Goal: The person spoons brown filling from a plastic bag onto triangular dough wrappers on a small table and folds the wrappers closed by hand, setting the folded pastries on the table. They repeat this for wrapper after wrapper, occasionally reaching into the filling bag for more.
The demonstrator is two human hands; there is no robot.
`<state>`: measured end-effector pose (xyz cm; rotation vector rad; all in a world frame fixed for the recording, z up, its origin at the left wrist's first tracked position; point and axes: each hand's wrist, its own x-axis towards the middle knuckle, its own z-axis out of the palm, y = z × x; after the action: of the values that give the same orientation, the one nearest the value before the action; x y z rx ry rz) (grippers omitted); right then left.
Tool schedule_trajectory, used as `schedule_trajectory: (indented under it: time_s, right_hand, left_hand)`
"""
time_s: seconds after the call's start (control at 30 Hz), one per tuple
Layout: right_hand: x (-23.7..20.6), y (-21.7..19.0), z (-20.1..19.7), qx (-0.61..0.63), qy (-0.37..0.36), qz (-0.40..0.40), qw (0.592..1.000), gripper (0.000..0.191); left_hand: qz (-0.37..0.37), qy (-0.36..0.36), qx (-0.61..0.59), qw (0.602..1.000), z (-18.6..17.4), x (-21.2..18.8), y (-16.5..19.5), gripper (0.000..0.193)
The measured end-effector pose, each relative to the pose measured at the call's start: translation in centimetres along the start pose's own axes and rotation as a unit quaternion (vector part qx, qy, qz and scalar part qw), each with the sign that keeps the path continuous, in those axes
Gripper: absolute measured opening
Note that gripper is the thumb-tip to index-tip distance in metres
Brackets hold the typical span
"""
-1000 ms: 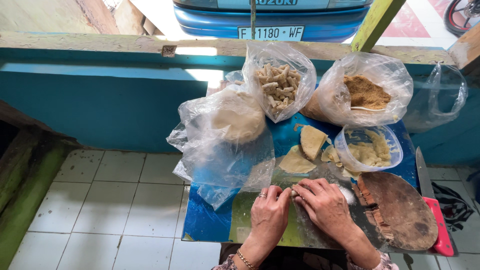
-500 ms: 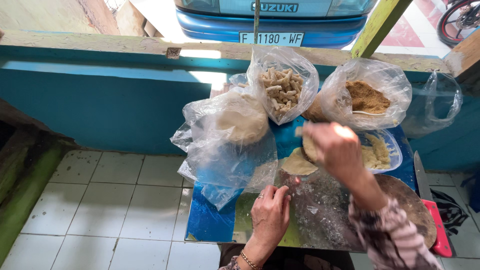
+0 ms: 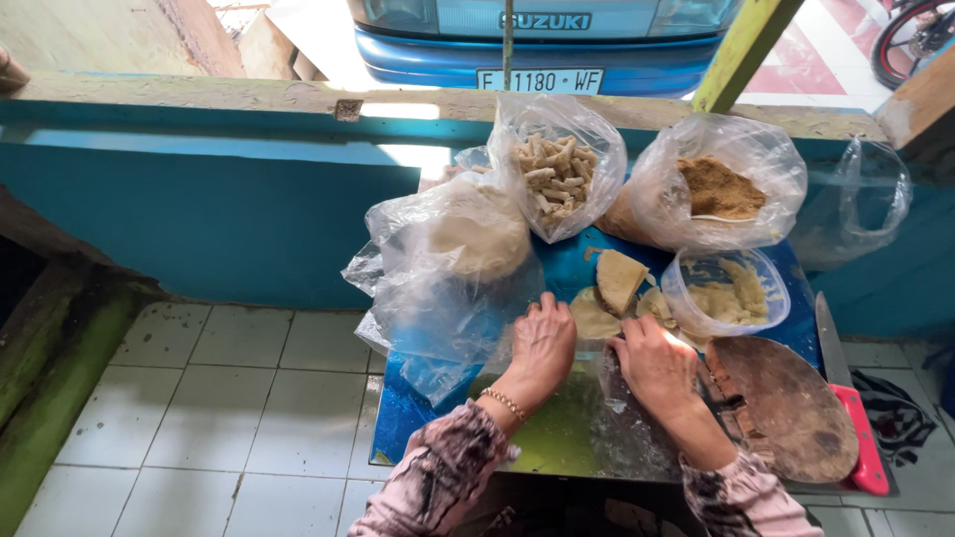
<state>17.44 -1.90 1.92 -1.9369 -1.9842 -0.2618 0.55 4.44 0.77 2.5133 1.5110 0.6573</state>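
Both hands rest palm-down on a sheet of clear crinkled plastic (image 3: 637, 438) spread over a small blue-topped table (image 3: 398, 418). The left hand (image 3: 542, 348), with a beaded bracelet (image 3: 504, 403) at the wrist, lies flat with its fingers reaching toward a pale flat round of dough (image 3: 594, 316) at the far edge of the sheet; its fingertips are just beside that round, and whether they touch it cannot be told. The right hand (image 3: 657, 363) lies on the same sheet just to the right of the left one, fingers curled slightly downward; whether it pinches anything under them cannot be told.

Beyond the pale round, a folded tan piece of dough (image 3: 619, 278) leans against it. Right of that stands a clear plastic tub (image 3: 726, 293) holding yellowish chunks. Behind the tub sits a clear bag of brown crumbly powder (image 3: 718, 184), and left of that a clear bag of short pale sticks (image 3: 557, 174). Left of the pale round lies a large crumpled clear bag holding a whitish mound (image 3: 468, 244). Right of the right hand sits a dark round wooden board (image 3: 786, 408), touching its wrist, with a red-handled cleaver (image 3: 846, 398) along its far side.
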Motion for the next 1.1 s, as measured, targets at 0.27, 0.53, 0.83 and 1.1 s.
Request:
schedule_trajectory:
  time_s: [0.27,0.53,0.83,1.1]
  right_hand:
    - [1.3,0.1,-1.1,0.166,-0.076,0.089,0.979,0.02]
    - [1.5,-0.8,-1.0,0.301,-0.073,0.109,0.945,0.029]
    - [-1.9,1.3,-1.6,0.765,-0.226,0.223,0.561,0.054]
    - [-6.5,-0.7,-2.9,0.444,-0.109,0.155,0.876,0.018]
  left_hand:
    - [-0.035,-0.009,-0.151,0.988,0.9,0.2,0.6,0.016]
    - [-0.036,0.045,-0.319,0.946,-4.3,-2.1,2.2,0.011]
    - [0.085,0.032,-0.443,0.892,-10.2,-3.8,5.6,0.008]
    - [0.051,0.012,-0.3,0.952,-7.8,-9.9,3.7,0.009]
